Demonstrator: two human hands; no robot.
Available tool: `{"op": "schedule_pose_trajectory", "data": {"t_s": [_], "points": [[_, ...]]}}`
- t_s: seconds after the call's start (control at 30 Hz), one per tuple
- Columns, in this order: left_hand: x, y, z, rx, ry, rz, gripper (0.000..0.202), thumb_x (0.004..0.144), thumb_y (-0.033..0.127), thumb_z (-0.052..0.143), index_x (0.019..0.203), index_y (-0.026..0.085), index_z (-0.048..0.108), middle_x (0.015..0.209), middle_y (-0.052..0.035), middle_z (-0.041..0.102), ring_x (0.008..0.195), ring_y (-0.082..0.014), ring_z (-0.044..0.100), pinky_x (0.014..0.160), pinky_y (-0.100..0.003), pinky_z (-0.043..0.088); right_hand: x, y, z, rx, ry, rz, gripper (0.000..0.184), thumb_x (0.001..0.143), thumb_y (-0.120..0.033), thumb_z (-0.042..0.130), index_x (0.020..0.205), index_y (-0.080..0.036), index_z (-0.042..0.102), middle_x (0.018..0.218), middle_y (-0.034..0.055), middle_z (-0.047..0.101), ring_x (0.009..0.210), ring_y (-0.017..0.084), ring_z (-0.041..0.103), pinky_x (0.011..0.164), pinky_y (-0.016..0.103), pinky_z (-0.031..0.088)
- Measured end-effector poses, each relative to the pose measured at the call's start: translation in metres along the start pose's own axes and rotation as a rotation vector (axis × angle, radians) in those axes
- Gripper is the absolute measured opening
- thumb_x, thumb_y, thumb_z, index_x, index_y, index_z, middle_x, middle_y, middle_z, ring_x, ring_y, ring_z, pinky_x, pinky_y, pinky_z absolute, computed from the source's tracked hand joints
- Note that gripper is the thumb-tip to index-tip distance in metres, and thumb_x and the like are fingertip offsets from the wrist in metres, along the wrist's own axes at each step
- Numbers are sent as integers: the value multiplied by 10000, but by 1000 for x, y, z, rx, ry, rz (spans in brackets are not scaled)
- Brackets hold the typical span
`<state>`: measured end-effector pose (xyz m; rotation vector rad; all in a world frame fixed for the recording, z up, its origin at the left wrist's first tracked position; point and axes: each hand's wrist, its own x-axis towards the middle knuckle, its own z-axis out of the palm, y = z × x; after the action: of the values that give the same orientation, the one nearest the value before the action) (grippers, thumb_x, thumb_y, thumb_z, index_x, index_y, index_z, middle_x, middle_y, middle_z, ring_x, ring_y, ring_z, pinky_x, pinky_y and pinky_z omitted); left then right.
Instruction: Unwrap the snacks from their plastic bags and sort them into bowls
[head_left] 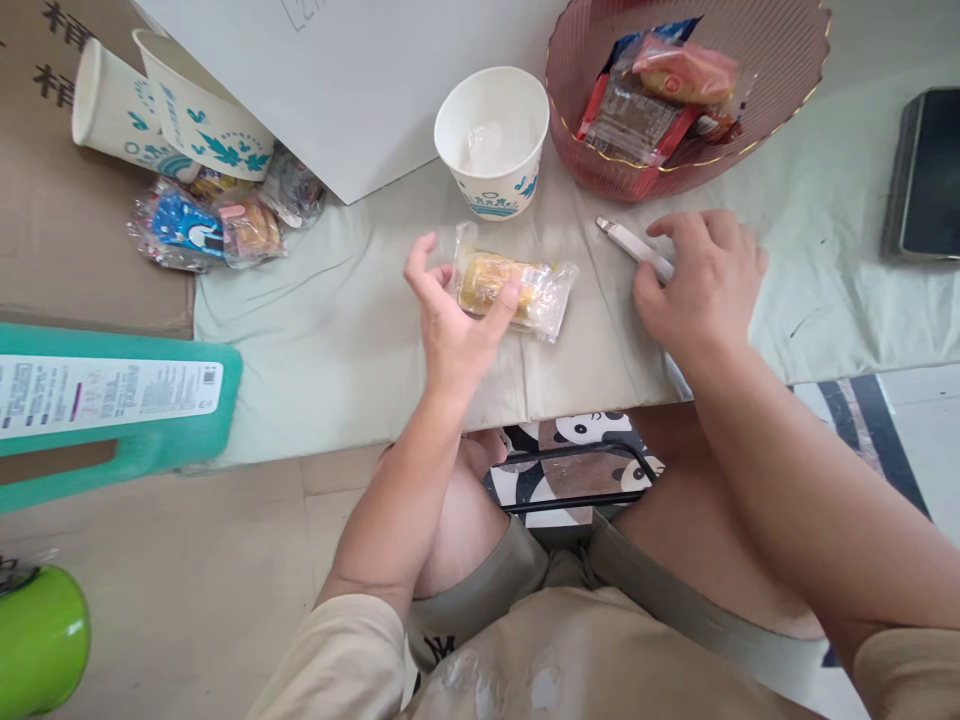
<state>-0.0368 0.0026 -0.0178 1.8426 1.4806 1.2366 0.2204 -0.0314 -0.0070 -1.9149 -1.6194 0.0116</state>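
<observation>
A snack cake in a clear wrapper lies on the cloth-covered table. My left hand is at its left end, thumb resting on the wrapper and the other fingers spread and raised, so the hand is open. Further right, my right hand rests low on the cloth with curled fingers. Between its thumb and index finger is the end of a slim white tool that looks like a utility knife, its dark-tipped end pointing to the upper left. Just behind the cake stands a white paper cup with a blue-green print.
A pink ribbed bowl holds several wrapped snacks. Two tipped paper cups and packaged snacks lie at the left beside a white box. A green container stands at the front left; a dark phone-like device lies far right.
</observation>
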Motion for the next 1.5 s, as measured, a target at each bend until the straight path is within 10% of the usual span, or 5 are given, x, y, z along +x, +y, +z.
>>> {"op": "schedule_pose_trajectory", "data": {"t_s": [0.27,0.63,0.9,1.07,1.5], "points": [[29,-19,-10,-241,52,-352,308,859,338,765,1080,251,569,1003,-28,641,843,-153,675,671,-255,552,-7,-31,15,430,-151,-422,430,755,-120,539,1144,-270,644,1095,74,737,1094,308,684,978,507,511],[31,-18,-48,-153,46,-623,405,648,54,677,983,253,565,787,39,568,464,-71,461,387,-218,320,5,4,-8,353,-8,136,110,762,-173,590,696,-259,603,657,6,578,705,229,563,791,459,521],[15,-7,-55,103,-314,205,453,627,297,880,1044,271,705,1334,-74,688,1340,-319,598,1149,-485,499,5,0,-28,412,-115,-288,431,875,-698,568,963,-286,662,1052,106,748,1015,329,682,928,511,522],[13,3,-44,103,-366,157,81,812,245,697,886,240,732,1102,-52,787,1092,-248,733,1044,-433,572,2,4,-23,254,-399,-366,324,829,-535,701,1052,-301,717,1313,85,745,1252,370,649,1068,574,453],[63,-49,-20,-126,-53,-161,362,860,575,770,886,245,623,752,19,633,682,-132,638,591,-284,493,29,1,-3,267,65,-14,143,935,-351,606,905,-275,724,608,-13,516,631,219,591,673,409,488]]}}
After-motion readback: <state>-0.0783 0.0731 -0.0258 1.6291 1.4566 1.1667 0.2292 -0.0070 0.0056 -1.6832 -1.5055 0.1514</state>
